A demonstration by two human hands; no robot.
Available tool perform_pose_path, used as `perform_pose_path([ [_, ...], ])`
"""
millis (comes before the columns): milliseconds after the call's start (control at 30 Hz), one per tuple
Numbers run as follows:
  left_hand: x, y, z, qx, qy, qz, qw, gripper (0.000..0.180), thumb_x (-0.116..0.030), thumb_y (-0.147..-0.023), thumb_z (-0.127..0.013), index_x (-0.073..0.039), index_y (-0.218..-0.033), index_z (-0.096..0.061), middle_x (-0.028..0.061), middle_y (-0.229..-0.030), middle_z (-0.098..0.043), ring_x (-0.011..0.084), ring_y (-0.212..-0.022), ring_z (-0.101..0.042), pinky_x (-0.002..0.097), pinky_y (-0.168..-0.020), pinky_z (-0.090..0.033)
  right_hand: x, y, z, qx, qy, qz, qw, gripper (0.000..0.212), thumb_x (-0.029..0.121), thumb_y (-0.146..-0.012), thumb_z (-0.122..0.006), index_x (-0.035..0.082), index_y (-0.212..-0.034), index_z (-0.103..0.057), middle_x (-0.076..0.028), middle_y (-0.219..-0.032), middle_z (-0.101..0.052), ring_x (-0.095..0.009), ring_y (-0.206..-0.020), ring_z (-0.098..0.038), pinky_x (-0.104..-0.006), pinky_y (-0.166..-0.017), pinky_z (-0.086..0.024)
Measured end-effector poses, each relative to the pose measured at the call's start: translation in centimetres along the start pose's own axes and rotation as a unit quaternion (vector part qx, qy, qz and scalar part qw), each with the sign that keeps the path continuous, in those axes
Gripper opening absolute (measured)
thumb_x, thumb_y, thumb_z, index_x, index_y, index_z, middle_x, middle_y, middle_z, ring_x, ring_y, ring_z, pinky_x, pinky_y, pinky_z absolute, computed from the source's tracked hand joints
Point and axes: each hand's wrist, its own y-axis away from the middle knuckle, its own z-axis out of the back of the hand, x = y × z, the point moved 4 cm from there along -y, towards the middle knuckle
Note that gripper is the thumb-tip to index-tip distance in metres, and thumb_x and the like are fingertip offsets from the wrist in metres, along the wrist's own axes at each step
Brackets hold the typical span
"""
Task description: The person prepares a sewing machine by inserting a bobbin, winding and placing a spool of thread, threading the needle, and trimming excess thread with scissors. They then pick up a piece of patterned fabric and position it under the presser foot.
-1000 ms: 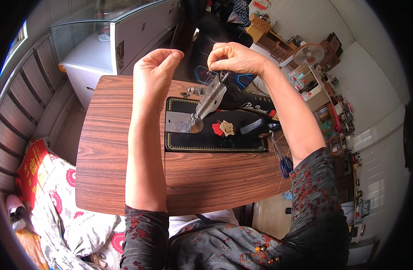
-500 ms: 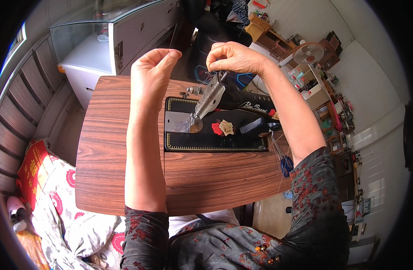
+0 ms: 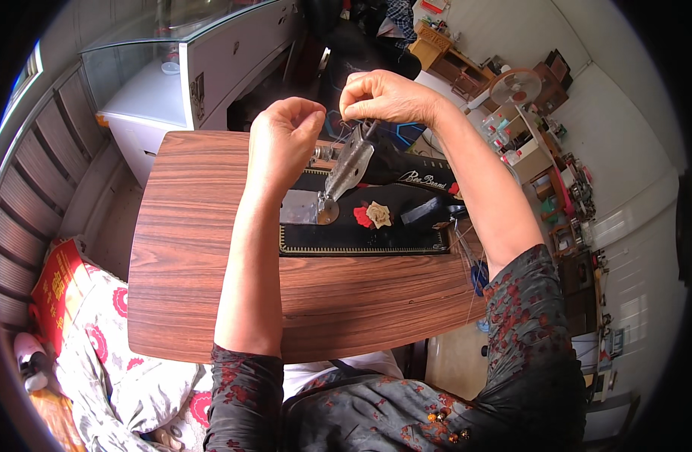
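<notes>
Pinch grips over a black sewing machine (image 3: 393,166). The left hand (image 3: 281,143) is raised, thumb and fingertips closed together; whether a fine strand lies between them cannot be told. The right hand (image 3: 387,98) is likewise closed in a pinch, its fingertips just to the right of the left ones and apart from them. The machine's metal faceplate (image 3: 352,160) stands tilted just below the right fingertips; contact between the two cannot be judged. Nearer the body than both sets of fingers are a bright metal plate (image 3: 301,209) and a red-and-cream rose decoration (image 3: 375,215) on the machine's bed. The wood-grain table (image 3: 184,248) spreads below and leftward of the left fingers. A glass-topped cabinet (image 3: 237,53) lies beyond them; a fan (image 3: 515,88) stands well to the right of the right fingers.
</notes>
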Motion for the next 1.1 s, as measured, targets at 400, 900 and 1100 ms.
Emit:
perform_pose_path([
  [400,1.0,-0.4,0.7,-0.052,0.039,0.026,0.998,0.018,-0.015,-0.083,-0.063,0.001,-0.089,-0.068,0.0048,-0.074,-0.065,0.0083,-0.069,-0.056,0.0235,-0.064,-0.046,-0.2,0.1,0.4,-0.033,0.031,0.016,0.999,0.015,0.019,-0.078,-0.065,0.004,-0.077,-0.064,0.0,-0.078,-0.051,-0.01,-0.075,-0.05,-0.0253,-0.069,-0.041],
  [900,1.2,-0.6,1.3,-0.063,0.055,0.05,0.995,0.018,-0.016,-0.084,-0.064,0.0,-0.091,-0.068,0.0019,-0.076,-0.064,0.005,-0.067,-0.053,0.0196,-0.059,-0.043,0.2,-0.1,0.3,-0.024,0.048,-0.01,0.998,0.014,0.017,-0.077,-0.064,0.004,-0.073,-0.062,0.001,-0.075,-0.047,-0.009,-0.069,-0.049,-0.0243,-0.063,-0.041],
  [1100,1.2,-0.5,1.2,-0.062,0.056,0.049,0.995,0.018,-0.016,-0.084,-0.064,0.0,-0.09,-0.069,0.0011,-0.074,-0.064,0.0047,-0.066,-0.052,0.0194,-0.058,-0.042,0.3,0.3,0.6,-0.021,0.059,0.014,0.998,0.015,0.018,-0.078,-0.064,0.004,-0.075,-0.063,0.0,-0.076,-0.049,-0.009,-0.069,-0.051,-0.0246,-0.062,-0.043],
])
